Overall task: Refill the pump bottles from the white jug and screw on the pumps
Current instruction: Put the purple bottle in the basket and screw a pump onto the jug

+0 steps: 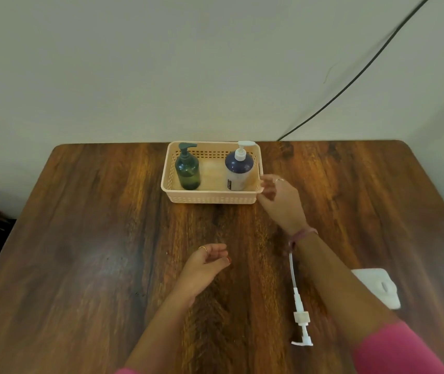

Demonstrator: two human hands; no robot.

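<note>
Standing at the top centre of the frame, against the far edge of the wooden tabletop (85, 238), a peach slotted basket (212, 197) holds two pump bottles with pumps fitted: a green bottle (187, 172) at its left end and a dark blue bottle (238, 170) at its right end, with bare basket floor between them. The right hand (278, 201) reaches to the basket's near right corner, fingers curled at the rim; whether they grip it or only touch it cannot be told. The left hand (206, 261), lower centre, hovers over the wood with fingers loosely curled, holding nothing. A loose white pump (300, 317) with its dip tube lies flat at lower right, its tube tip hidden beneath the right wrist. The white jug (380, 288) at the right is largely covered by the right forearm; only part of its top and handle slot shows. Broad bare wood lies at the left and in front of the basket.
</note>
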